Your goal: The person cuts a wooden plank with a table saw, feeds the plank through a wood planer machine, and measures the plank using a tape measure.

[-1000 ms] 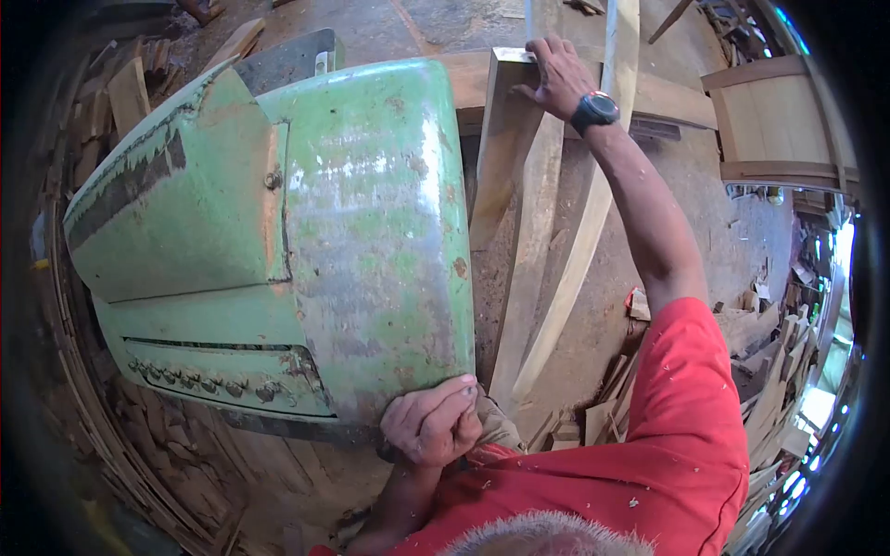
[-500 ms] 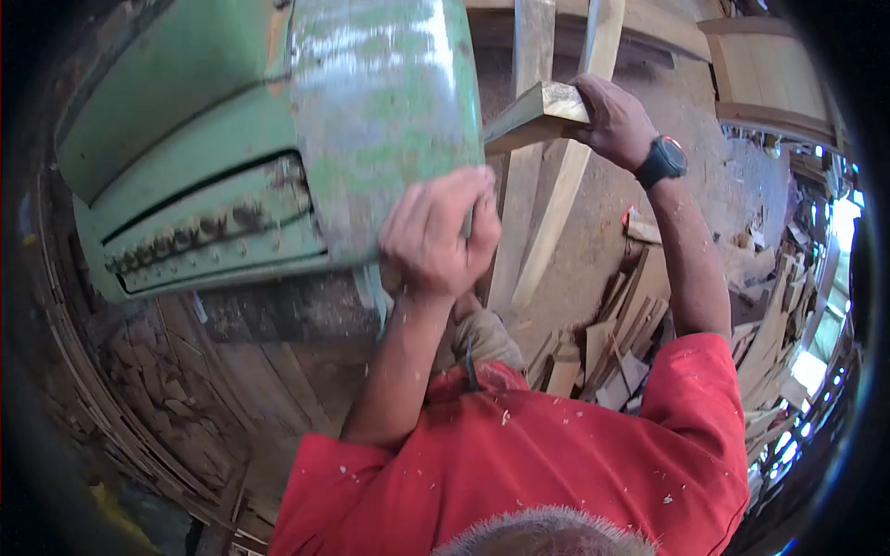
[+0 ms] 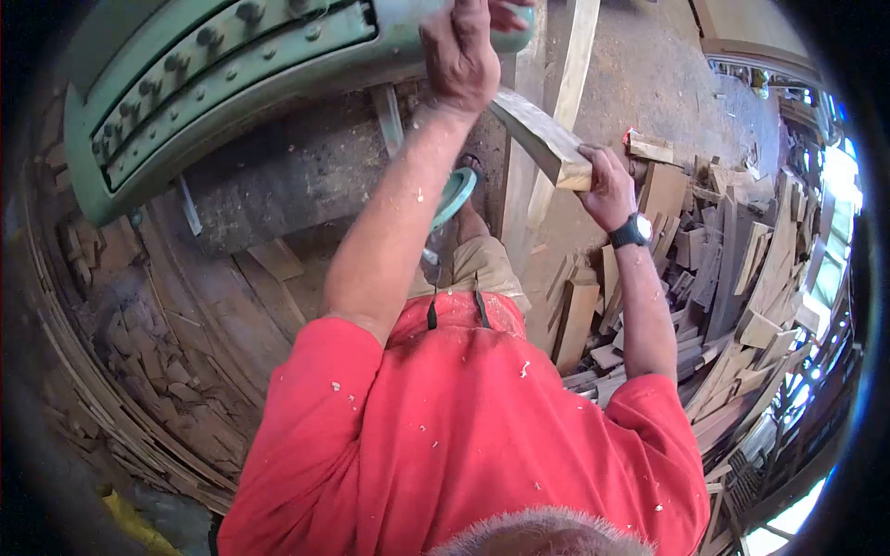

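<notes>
My right hand (image 3: 607, 190), wearing a wristwatch (image 3: 632, 230), grips the near end of a squared wooden board (image 3: 542, 134). The board slants away toward the machine's right end, where its far end passes behind my left wrist. My left hand (image 3: 461, 60) is at the rounded right end of the green machine (image 3: 408, 56), at the top edge of the view. Its fingers look spread apart, partly cut off by the frame, and I see nothing held in them. Whether it rests on the machine I cannot tell.
A green handwheel (image 3: 452, 199) sits beneath the machine, near my foot. Long timbers (image 3: 577, 65) lie beyond the board. Piles of offcuts (image 3: 691, 246) cover the floor at right, and wood scraps (image 3: 158, 343) lie at left. Wood chips speckle my red shirt (image 3: 482, 417).
The machine now appears higher in the view. The board's held end and my right hand are lower. My left hand has gone from a curled shape to spread fingers at the top edge.
</notes>
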Demonstrator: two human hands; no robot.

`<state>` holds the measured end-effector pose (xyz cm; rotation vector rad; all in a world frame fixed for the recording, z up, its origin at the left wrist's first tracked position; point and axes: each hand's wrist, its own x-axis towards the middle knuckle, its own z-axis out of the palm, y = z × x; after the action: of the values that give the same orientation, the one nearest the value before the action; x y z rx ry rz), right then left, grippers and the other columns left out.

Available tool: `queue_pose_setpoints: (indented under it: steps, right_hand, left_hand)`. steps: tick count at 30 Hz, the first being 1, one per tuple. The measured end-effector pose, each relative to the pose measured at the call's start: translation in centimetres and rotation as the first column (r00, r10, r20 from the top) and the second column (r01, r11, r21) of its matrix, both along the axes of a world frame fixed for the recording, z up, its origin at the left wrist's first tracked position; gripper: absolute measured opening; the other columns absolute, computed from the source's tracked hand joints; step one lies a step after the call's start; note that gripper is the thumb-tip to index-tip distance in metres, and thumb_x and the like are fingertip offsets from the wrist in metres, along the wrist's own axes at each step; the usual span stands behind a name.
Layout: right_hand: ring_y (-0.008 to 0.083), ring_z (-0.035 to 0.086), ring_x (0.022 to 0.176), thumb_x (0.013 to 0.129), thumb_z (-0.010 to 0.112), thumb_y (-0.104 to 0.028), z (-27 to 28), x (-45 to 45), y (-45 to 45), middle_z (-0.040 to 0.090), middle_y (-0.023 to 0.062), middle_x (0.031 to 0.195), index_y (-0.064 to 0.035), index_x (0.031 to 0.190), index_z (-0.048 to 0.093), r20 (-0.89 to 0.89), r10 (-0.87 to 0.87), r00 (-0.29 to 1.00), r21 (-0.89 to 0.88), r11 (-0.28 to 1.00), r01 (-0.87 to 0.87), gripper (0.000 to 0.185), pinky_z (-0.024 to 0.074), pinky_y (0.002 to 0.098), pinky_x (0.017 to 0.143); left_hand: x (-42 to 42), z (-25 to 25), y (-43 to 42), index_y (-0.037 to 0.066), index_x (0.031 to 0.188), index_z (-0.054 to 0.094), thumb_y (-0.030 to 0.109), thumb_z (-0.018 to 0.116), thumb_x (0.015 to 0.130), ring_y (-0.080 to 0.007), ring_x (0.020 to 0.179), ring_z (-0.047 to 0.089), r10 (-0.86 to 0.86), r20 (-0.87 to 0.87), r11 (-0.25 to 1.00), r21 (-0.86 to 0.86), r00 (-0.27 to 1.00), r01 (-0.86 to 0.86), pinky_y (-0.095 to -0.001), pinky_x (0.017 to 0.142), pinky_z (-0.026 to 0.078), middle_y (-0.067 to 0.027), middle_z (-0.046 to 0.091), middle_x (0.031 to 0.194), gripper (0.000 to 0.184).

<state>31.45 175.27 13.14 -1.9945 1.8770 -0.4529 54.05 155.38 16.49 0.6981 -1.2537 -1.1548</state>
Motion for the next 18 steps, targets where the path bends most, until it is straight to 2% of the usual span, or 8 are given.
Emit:
queue_pose_setpoints:
  steps: [3,8,9,10,13,15,16,18]
  right_hand:
    - [0.0336,0.063,0.108,0.074,0.076,-0.003,-1.2,1.9,4.2,0.065,0.013,0.119,-0.0063,0.115,0.06,-0.003,-0.087,0.996,-0.016,0.996,0.087,0.044,0.054,0.0389,0.089]
    - [0.035,0.064,0.104,0.073,0.079,-0.006,-3.5,3.8,10.5,0.065,0.0141,0.117,-0.0058,0.113,0.061,-0.065,-0.091,0.994,-0.06,0.994,0.087,0.044,0.0545,0.0404,0.087]
    - [0.0361,0.065,0.101,0.073,0.081,-0.009,-3.3,4.9,11.7,0.065,0.0145,0.114,-0.0055,0.113,0.061,-0.043,-0.23,0.972,-0.041,0.973,0.228,0.045,0.0548,0.0407,0.085]
    - [0.0371,0.065,0.097,0.072,0.083,-0.011,-3.2,5.9,12.5,0.065,0.0148,0.111,-0.0052,0.113,0.061,-0.021,-0.366,0.93,-0.023,0.931,0.366,0.046,0.0552,0.041,0.082]
    - [0.0385,0.065,0.087,0.071,0.087,-0.02,-3.3,8.3,16.0,0.064,0.0192,0.095,-0.0012,0.103,0.059,0.005,-0.517,0.856,-0.063,0.854,0.516,0.047,0.0538,0.0409,0.075]
    - [0.039,0.063,0.078,0.068,0.089,-0.026,-3.9,9.7,19.2,0.062,0.0218,0.083,0.0004,0.093,0.055,-0.062,-0.642,0.764,-0.077,0.767,0.638,0.05,0.0509,0.0422,0.07]
    - [0.0392,0.061,0.076,0.067,0.089,-0.027,-4.2,10.5,21.2,0.061,0.0211,0.084,0.0005,0.093,0.054,0.015,-0.665,0.747,-0.025,0.747,0.665,0.052,0.05,0.0436,0.07]
    - [0.0383,0.062,0.079,0.067,0.089,-0.025,-4.6,12.7,24.7,0.06,0.0208,0.085,0.0011,0.095,0.055,0.013,-0.68,0.733,0.012,0.733,0.68,0.051,0.0496,0.0444,0.073]
  left_hand:
    - [0.6,-1.9,6.4,0.003,0.097,0.063,0.057,0.023,0.105,-0.0128,0.072,0.064,-0.02,-0.096,0.984,0.174,0.995,0.036,-0.028,0.07,0.053,-0.0073,0.071,0.088,0.068]
    - [0.0,-7.7,22.1,0.006,0.113,0.059,0.043,0.037,0.107,-0.0088,0.072,0.059,-0.14,-0.053,0.784,0.604,0.989,0.143,-0.0239,0.063,0.047,-0.0034,0.065,0.093,0.043]
    - [0.7,-7.5,24.6,0.0,0.116,0.057,0.036,0.041,0.107,-0.019,0.091,0.062,-0.304,0.035,0.656,0.733,0.952,0.182,-0.0336,0.081,0.049,-0.0112,0.065,0.103,0.041]
    - [0.4,-9.7,27.4,-0.001,0.122,0.055,0.041,0.043,0.105,-0.0249,0.104,0.062,-0.312,0.085,0.687,0.708,0.946,0.163,-0.0382,0.092,0.048,-0.016,0.063,0.109,0.047]
    - [1.3,-12.3,30.6,-0.003,0.13,0.052,0.049,0.044,0.103,-0.0277,0.115,0.059,-0.467,0.167,0.582,0.797,0.868,0.159,-0.0393,0.099,0.045,-0.0207,0.061,0.118,0.058]
    - [1.4,-13.2,31.5,-0.003,0.135,0.049,0.063,0.043,0.098,-0.0297,0.121,0.056,-0.561,-0.051,0.36,0.884,0.826,0.299,-0.043,0.101,0.045,-0.0214,0.057,0.13,0.075]
    - [1.3,-13.5,32.1,-0.003,0.135,0.049,0.063,0.043,0.098,-0.0297,0.121,0.056,-0.559,-0.056,0.355,0.885,0.827,0.3,-0.043,0.101,0.045,-0.0214,0.057,0.13,0.075]
    - [1.2,-14.1,33.9,0.006,0.145,0.043,0.073,0.047,0.091,-0.0286,0.11,0.057,-0.514,-0.321,-0.057,0.938,0.795,0.341,-0.0498,0.096,0.048,-0.0132,0.057,0.124,0.085]
